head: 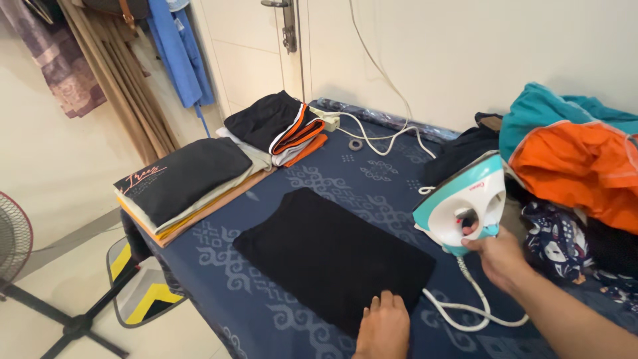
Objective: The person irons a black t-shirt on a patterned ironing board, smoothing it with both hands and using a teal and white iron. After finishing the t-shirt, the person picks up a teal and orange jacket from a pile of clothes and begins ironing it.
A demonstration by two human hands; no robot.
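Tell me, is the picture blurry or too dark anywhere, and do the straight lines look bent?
In the head view the light is soft and even, with no hard shadows; the black cloth is so dark its folds barely show; the iron and right hand are sharp, not blurred; the left hand is cut by the bottom edge; the door frame leans, a wide-lens bend.
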